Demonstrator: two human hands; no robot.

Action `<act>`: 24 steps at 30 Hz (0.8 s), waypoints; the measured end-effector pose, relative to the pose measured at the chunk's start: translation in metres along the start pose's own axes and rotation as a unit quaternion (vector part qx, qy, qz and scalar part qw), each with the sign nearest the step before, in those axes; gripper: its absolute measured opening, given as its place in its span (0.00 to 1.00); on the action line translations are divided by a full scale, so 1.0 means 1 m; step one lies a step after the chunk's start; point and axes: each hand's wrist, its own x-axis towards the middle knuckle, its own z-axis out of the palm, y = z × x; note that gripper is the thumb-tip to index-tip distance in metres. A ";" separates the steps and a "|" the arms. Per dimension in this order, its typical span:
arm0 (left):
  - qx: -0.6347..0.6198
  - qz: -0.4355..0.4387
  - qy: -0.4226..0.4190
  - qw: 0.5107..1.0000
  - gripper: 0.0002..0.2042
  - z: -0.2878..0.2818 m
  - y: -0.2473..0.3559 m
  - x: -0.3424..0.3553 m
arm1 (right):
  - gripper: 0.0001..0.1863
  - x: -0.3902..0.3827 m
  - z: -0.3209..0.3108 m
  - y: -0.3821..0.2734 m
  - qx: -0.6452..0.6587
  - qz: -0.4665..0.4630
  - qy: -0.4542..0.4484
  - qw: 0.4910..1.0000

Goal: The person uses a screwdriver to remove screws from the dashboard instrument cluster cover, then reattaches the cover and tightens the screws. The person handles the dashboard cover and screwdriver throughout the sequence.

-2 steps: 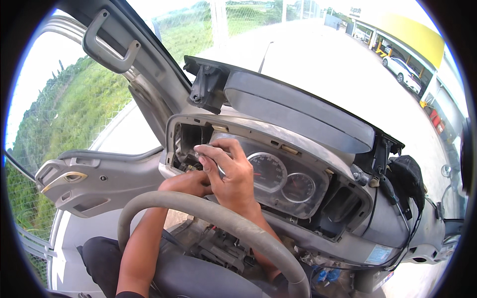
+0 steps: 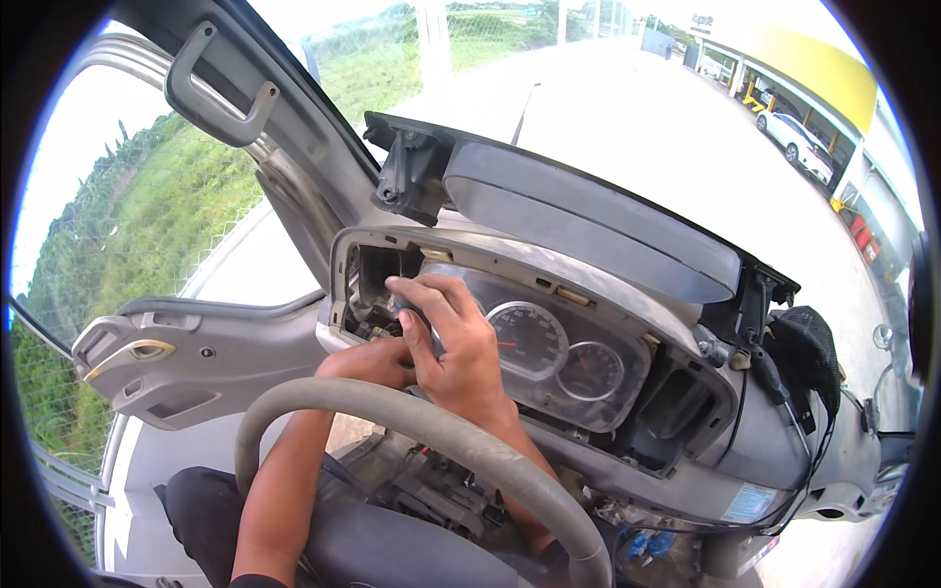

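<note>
My right hand [image 2: 456, 345] is raised in front of the left end of the instrument cluster [image 2: 564, 343]. Its thumb and fingertips are bent together around something small and partly hidden, which I cannot make out. Below it and a little to the left, my left hand [image 2: 371, 363] reaches to the lower left of the dashboard opening [image 2: 345, 294]. The fingers of that hand are mostly hidden behind the right hand and wrist. Both forearms pass behind the rim of the steering wheel [image 2: 412, 407].
A long grey padded panel [image 2: 588, 220] lies along the dashboard top. At the right, a screwdriver [image 2: 771, 377] stands beside a black mesh item [image 2: 806, 343] and dark cables. Exposed column parts [image 2: 441, 495] show behind the wheel. The door panel [image 2: 181, 358] is at the left.
The fingers of my right hand have shifted slightly at the small thing between them. My left hand looks almost unmoved.
</note>
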 end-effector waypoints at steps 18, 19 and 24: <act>0.556 0.129 -0.089 0.816 0.14 -0.009 -0.012 -0.001 | 0.15 0.008 0.006 -0.003 -0.066 -0.047 0.032 0.996; 0.586 0.147 -0.106 0.789 0.15 -0.011 -0.008 0.001 | 0.15 0.004 0.006 0.001 -0.080 -0.028 0.028 0.996; 0.013 -0.139 -0.083 0.987 0.20 -0.023 0.044 -0.002 | 0.15 0.005 0.001 0.006 0.037 0.025 -0.018 0.999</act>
